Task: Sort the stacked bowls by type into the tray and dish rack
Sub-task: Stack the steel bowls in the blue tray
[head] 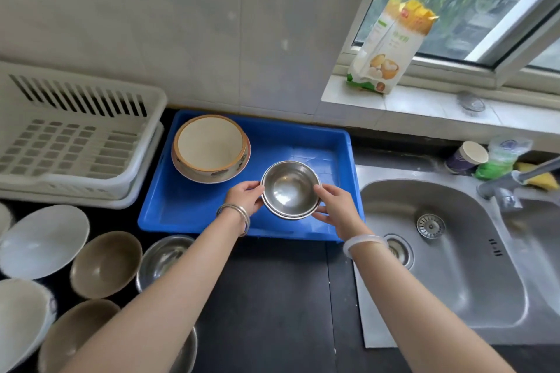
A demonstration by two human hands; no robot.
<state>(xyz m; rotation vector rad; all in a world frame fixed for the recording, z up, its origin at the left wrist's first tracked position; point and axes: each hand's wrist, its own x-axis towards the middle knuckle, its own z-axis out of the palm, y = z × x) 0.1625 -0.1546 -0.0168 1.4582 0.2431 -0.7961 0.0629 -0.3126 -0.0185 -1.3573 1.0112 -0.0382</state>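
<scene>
Several loose bowls sit on the dark counter (272,297) at the far left: a wide white bowl (42,241), a brown bowl (106,263) just beside it, and a steel bowl (163,257) partly hidden under the left forearm, with more bowls cut off by the lower edge. Behind them the white dish rack (75,136) stands against the wall, and no bowls show in it. To its right lies the blue tray (303,142), whose back left corner holds a stack of cream ceramic bowls (210,148) with an orange rim. The left hand (245,197), with metal bangles at the wrist, grips the left rim of the steel bowl stack (289,188) with curled fingers. This stack of nested steel bowls is upright over the middle of the tray, near its front; whether it touches the tray floor cannot be told. The right hand (338,209), with a pale bangle at the wrist, grips the stack's right side, thumb on the rim and fingers curled under the lower edge. Further right is the steel sink (454,266), with a faucet (515,179), a paper cup (466,157) and a yellow sponge (542,180) at its back. A flour bag (394,45) leans on the windowsill above.
</scene>
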